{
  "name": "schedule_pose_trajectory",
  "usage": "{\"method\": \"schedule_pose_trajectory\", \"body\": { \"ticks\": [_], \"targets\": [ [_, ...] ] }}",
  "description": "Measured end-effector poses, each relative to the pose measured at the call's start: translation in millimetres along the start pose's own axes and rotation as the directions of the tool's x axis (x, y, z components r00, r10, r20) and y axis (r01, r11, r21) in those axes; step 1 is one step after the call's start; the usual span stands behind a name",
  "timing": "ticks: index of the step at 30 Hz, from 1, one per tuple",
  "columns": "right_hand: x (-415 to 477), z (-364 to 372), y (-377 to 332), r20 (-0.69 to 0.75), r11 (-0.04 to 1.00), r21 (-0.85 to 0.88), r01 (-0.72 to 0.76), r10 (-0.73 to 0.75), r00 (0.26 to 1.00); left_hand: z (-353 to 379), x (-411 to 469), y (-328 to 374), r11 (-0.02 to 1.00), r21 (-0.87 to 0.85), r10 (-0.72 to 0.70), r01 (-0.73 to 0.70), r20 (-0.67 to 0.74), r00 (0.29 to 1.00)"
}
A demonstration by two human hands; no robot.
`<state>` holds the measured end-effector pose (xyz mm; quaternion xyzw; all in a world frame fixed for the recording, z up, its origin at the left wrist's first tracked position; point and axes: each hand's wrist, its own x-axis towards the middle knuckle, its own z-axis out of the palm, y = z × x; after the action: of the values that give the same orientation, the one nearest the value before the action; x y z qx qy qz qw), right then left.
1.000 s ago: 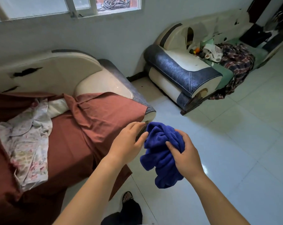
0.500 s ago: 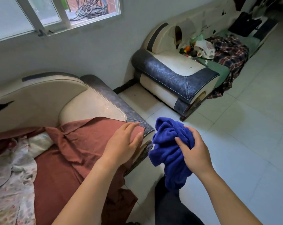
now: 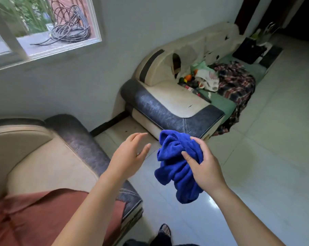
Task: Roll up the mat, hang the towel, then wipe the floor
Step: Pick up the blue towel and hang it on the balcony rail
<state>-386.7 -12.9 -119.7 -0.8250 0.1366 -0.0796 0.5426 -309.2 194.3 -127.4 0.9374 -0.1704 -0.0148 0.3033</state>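
Crumpled blue plush towel point(image 3: 175, 173), likely light and limp, gripped mid-bunch by right hand point(image 3: 206, 168); spread, empty left hand point(image 3: 128, 158) at its 9 o'clock should take an edge.

Towel point(image 3: 176, 167), just below centre: blue plush cloth, fluffy nap, matt. Floor point(image 3: 267, 157) at 4 o'clock: pale tiles, smooth, v. glossy, w/ bright reflections. Near sofa point(image 3: 43, 166) at 8 o'clock: cream leather-like seat, smooth, low sheen; its armrest point(image 3: 82, 144) dark grey, grainy texture. Cover point(image 3: 35, 215) at 7 o'clock: rust-red woven cloth, matt, creased. Far sofa point(image 3: 173, 98) at 1 o'clock: same cream + grey finish, cream skin on backrest torn in patches. Plaid cloth point(image 3: 237, 84) on it: soft fabric, matt. Wall point(image 3: 61, 89) at 10 o'clock: painted, matt. Window frame point(image 3: 61, 49) at 11 o'clock: white, smooth.
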Motion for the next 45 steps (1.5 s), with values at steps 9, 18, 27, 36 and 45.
{"method": "schedule_pose_trajectory", "body": {
  "ticks": [9, 18, 27, 36, 45],
  "targets": [
    [164.4, -4.6, -45.8, 0.033, 0.988, -0.017, 0.151, -0.150, 0.988, -34.1, 153.9, 13.8, 0.999, 0.001, 0.034, -0.034, -0.108, 0.994],
    [355.4, 68.7, -119.4, 0.116, 0.947, 0.011, 0.322, -0.321, 0.940, -106.4, 336.2, -41.6, 0.983, -0.181, -0.078, 0.021, -0.310, 0.948],
    [536.5, 206.0, -221.7, 0.232, 0.884, 0.207, 0.419, -0.460, 0.857, -216.3, 483.5, -145.3, 0.989, -0.134, -0.106, 0.059, -0.374, 0.921],
    [648.4, 334.6, -310.8, 0.365, 0.794, 0.321, 0.516, -0.606, 0.707, -311.5, 541.9, -248.4, 0.983, -0.026, -0.169, 0.179, -0.483, 0.859],
    [766.1, 453.2, -407.3, 0.382, 0.671, 0.501, 0.547, -0.738, 0.556, -408.6, 625.0, -332.8, 0.955, -0.232, -0.282, 0.186, -0.504, 0.816]
  ]
}}
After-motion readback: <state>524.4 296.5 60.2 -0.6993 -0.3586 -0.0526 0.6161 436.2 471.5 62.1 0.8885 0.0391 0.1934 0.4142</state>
